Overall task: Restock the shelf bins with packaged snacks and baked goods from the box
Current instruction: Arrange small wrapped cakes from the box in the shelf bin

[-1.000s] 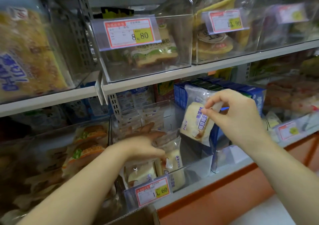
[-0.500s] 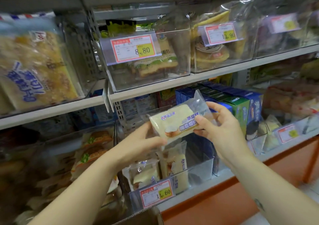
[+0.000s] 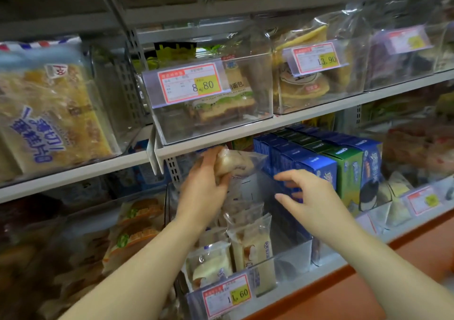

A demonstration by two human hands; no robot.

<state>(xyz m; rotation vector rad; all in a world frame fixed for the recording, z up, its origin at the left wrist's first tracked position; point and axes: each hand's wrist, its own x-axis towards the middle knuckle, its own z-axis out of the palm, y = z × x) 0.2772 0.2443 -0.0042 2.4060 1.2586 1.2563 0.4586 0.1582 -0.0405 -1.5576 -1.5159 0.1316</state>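
My left hand (image 3: 206, 179) grips a small cream cake in a clear wrapper (image 3: 235, 163), held high at the back of a clear plastic bin (image 3: 292, 260) on the lower shelf, just under the shelf above. That bin bears a 1.60 price tag (image 3: 227, 295) and holds several of the same wrapped cakes (image 3: 253, 243) standing at its front. My right hand (image 3: 304, 194) hovers to the right of the packet with fingers spread and relaxed, holding nothing, in front of the blue boxes.
Blue and green cookie boxes (image 3: 344, 165) fill the lower shelf right of the bin. Wrapped sandwiches (image 3: 132, 231) lie in the bin on the left. The upper shelf (image 3: 319, 113) carries clear bins of bread tagged 8.80 and 13.90, and a large sliced cake bag (image 3: 49, 113) at far left.
Both hands held the packet in front of the bin before. Now my right hand has let go, and my left hand has carried the packet up and back into the bin.
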